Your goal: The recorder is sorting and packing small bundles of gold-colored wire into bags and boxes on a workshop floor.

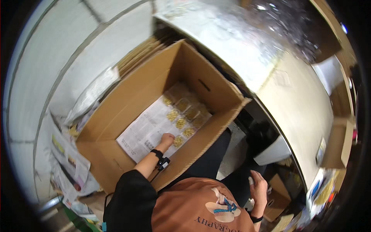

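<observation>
A big cardboard box (127, 91) stands open in front of me, lined at the bottom with white printed sheets (143, 125). Clear packets of small gold-coloured pieces (180, 123) lie in rows along its right side. My left hand (167, 139) reaches inside with fingers curled, right beside the nearest gold packet (178, 142). Whatever its fingers may grip is hidden. A black band with a small device (163, 164) sits at that wrist. Outside the box, by my right leg, my right hand (259, 188) hangs with loosely bent fingers, apparently holding nothing; white wrapping shows on its fingers.
To the right, a pale table (297, 89) runs beside the box, heaped with clear plastic bags (286, 23) at its far end. Flattened cardboard (141, 56) leans by a white wall (77, 65). Bags and scraps (71, 158) lie left; a smaller carton (278, 197) stands low right.
</observation>
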`<action>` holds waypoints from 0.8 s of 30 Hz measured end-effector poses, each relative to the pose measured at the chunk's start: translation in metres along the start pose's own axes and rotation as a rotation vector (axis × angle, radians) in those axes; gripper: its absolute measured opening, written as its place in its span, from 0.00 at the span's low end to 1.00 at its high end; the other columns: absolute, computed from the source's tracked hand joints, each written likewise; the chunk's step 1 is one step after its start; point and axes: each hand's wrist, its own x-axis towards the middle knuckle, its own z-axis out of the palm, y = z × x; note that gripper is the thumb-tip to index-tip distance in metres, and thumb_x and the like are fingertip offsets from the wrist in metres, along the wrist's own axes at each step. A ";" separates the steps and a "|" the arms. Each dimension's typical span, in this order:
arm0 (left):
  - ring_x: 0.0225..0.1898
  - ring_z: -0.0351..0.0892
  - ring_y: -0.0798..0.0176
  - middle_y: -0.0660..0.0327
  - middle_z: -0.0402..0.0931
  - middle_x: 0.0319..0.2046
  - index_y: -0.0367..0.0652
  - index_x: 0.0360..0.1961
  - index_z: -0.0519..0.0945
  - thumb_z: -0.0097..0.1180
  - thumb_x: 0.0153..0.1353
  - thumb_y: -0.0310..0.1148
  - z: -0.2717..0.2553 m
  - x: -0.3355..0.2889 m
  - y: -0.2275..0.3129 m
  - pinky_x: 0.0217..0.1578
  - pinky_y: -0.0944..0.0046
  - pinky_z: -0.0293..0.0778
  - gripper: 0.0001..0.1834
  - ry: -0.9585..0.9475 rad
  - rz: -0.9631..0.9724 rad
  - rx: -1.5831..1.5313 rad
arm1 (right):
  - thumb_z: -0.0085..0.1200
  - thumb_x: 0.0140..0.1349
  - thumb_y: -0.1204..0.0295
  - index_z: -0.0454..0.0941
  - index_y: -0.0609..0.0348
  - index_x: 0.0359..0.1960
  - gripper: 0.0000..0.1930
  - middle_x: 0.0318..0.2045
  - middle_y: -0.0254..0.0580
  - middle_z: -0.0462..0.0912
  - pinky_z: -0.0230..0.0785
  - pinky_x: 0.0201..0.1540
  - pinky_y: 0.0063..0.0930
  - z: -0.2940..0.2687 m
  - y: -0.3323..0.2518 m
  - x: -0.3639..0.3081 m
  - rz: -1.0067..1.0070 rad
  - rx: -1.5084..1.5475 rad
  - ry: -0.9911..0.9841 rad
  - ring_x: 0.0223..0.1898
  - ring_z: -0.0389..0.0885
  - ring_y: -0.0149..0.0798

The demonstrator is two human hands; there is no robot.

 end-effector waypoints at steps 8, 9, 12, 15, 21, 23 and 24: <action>0.32 0.75 0.64 0.62 0.76 0.29 0.41 0.32 0.77 0.55 0.58 0.32 -0.018 0.072 -0.046 0.37 0.63 0.74 0.06 -0.552 0.576 0.591 | 0.55 0.54 0.70 0.73 0.58 0.50 0.20 0.42 0.47 0.78 0.71 0.46 0.40 0.049 0.037 -0.021 0.035 -0.076 -0.191 0.45 0.77 0.49; 0.32 0.75 0.64 0.62 0.76 0.29 0.40 0.33 0.77 0.54 0.59 0.32 0.001 0.073 -0.041 0.37 0.63 0.74 0.06 -0.659 0.562 0.567 | 0.55 0.54 0.70 0.73 0.59 0.50 0.20 0.41 0.48 0.78 0.71 0.46 0.39 0.047 0.036 -0.030 0.073 -0.063 -0.182 0.45 0.77 0.49; 0.33 0.76 0.63 0.61 0.77 0.30 0.39 0.35 0.77 0.53 0.60 0.32 0.021 0.072 -0.017 0.37 0.64 0.74 0.07 -0.883 0.479 0.491 | 0.55 0.53 0.70 0.73 0.60 0.49 0.20 0.41 0.48 0.78 0.71 0.44 0.38 0.049 0.037 -0.070 0.190 -0.026 -0.127 0.43 0.77 0.50; 0.33 0.76 0.63 0.60 0.77 0.30 0.38 0.36 0.77 0.51 0.61 0.32 -0.002 0.074 0.003 0.36 0.65 0.74 0.09 -0.959 0.364 0.376 | 0.55 0.53 0.71 0.73 0.61 0.48 0.19 0.43 0.47 0.78 0.70 0.46 0.38 0.055 0.044 -0.113 0.239 0.030 0.004 0.46 0.76 0.49; 0.33 0.78 0.63 0.58 0.78 0.31 0.36 0.40 0.77 0.47 0.64 0.32 -0.075 0.079 0.060 0.35 0.66 0.75 0.11 -0.980 0.106 0.110 | 0.54 0.52 0.73 0.74 0.61 0.49 0.20 0.43 0.49 0.78 0.69 0.48 0.39 0.064 0.057 -0.143 0.292 0.096 0.047 0.48 0.75 0.50; 0.33 0.78 0.63 0.58 0.78 0.32 0.35 0.41 0.77 0.46 0.64 0.32 -0.095 0.059 0.084 0.35 0.66 0.75 0.12 -0.972 0.014 0.005 | 0.53 0.51 0.75 0.73 0.61 0.49 0.20 0.43 0.50 0.78 0.69 0.48 0.39 0.061 0.062 -0.148 0.295 0.106 0.040 0.47 0.75 0.50; 0.33 0.78 0.63 0.57 0.79 0.32 0.34 0.42 0.76 0.45 0.65 0.32 -0.106 0.047 0.096 0.35 0.67 0.75 0.13 -0.964 -0.030 -0.049 | 0.52 0.50 0.76 0.73 0.61 0.49 0.21 0.42 0.52 0.78 0.70 0.47 0.40 0.060 0.063 -0.151 0.297 0.119 0.017 0.46 0.76 0.51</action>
